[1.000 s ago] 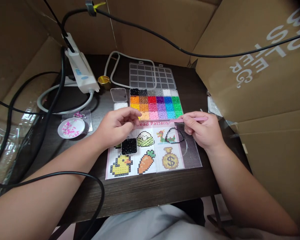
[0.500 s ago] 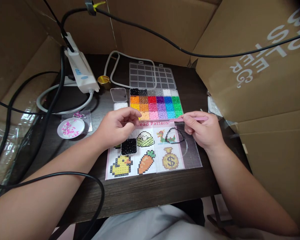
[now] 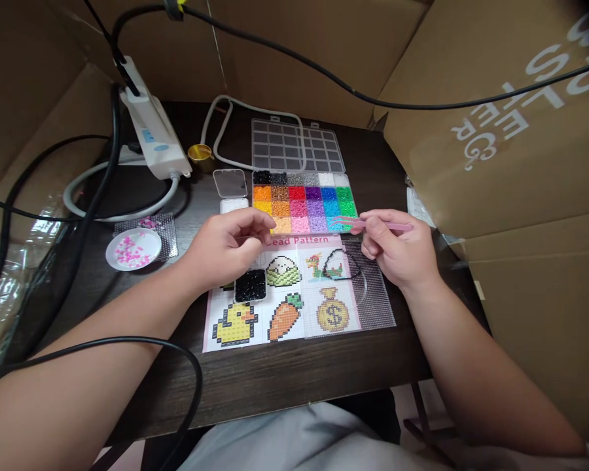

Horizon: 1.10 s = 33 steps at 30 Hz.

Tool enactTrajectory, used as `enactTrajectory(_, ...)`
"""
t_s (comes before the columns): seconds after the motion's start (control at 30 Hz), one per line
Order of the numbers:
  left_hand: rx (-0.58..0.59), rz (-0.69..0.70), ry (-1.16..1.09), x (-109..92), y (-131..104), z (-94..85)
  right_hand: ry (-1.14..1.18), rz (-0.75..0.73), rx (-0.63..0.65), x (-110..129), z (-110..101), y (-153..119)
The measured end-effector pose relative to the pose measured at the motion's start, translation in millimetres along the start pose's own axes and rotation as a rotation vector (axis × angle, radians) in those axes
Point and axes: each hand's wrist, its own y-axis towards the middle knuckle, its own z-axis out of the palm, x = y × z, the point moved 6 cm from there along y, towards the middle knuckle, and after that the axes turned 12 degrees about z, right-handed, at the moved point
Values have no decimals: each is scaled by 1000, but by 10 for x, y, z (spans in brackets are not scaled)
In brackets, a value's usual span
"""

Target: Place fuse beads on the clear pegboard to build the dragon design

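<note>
My right hand (image 3: 396, 245) grips pink tweezers (image 3: 353, 224). Their two tips are apart and point left, over the blue and purple cells of the bead box (image 3: 299, 209). Below them, a clear pegboard (image 3: 380, 301) lies over the right part of the bead pattern sheet (image 3: 285, 350), carrying a black bead outline (image 3: 340, 277) shaped like a rounded triangle. My left hand (image 3: 230, 247) hovers by the box's front left corner, fingers loosely bent and thumb apart from them; I see nothing held. Just under it is a small case of black beads (image 3: 250, 286).
At left, a white dish (image 3: 133, 249) of pink and white beads overlaps another pegboard (image 3: 171, 229). A power strip (image 3: 152, 127), a gold cup (image 3: 201, 156) and a small white-filled case (image 3: 234, 205) stand farther back. Black cables (image 3: 294, 52) cross overhead; cardboard walls (image 3: 530, 216) surround the table.
The tweezers have risen slightly, from the box's front edge to over its front cells, and their tips now show apart. My left hand stays nearly still. The view has shifted a little.
</note>
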Motion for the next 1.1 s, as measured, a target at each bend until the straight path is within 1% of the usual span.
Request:
enactTrajectory(0.3,-1,29,9,47,-8,-3,136,0,-9,79,34,-8)
enactTrajectory(0.43,-11,55,-8,50,-16,-15,145,9,34,64,45,-33)
enactTrajectory(0.6,-1,96,-50,27,-32,-1,74,9,109,10,75,-73)
enactTrajectory(0.73,8,79,-57,47,-38,12,2,-58,133,25,102,-87)
enactTrajectory(0.83,12,70,-55,39,-33,16,-43,-88,139,44,109,-90)
enactTrajectory(0.93,14,57,-69,30,-30,16,-97,-45,143,18,104,-77)
enactTrajectory(1.0,12,44,-79,39,-30,13,-117,-24,129,2,88,-63)
enactTrajectory(1.1,11,34,-90,63,-32,6,-118,-32,83,5,58,-36)
